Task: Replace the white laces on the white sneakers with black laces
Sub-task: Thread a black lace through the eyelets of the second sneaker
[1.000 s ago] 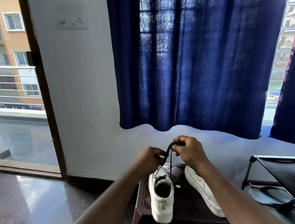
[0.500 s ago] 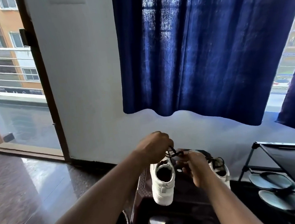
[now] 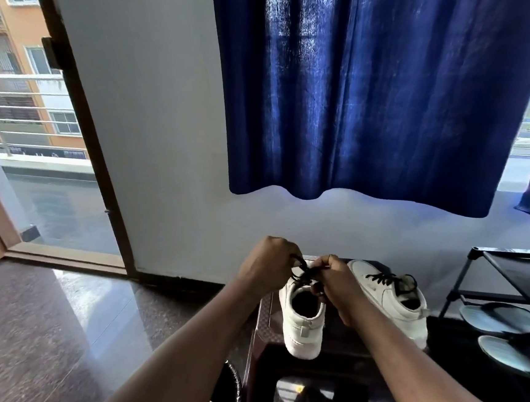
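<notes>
Right now both of your hands meet over the white sneaker you're working on. It stands on the dark bench directly below your fingers, heel toward you and toe pointing away, so its long axis runs straight out from your body. Your left hand is curled tight, its fingers pinching a loop of the black lace just above the top eyelets. Your right hand comes in from the other side, its fingers curled round another part of the same lace. Only a short tangle of lace shows between the two grips, close under your knuckles.

From that I'd judge you're tying off at the top, so the pull should go sideways, across the shoe's axis, each hand drawing outward. Neither hand is nearer; both sit right at the knot. The second sneaker stands just to the right of your right-hand fingers, already strung in black, toe angled away and leftward.
</notes>
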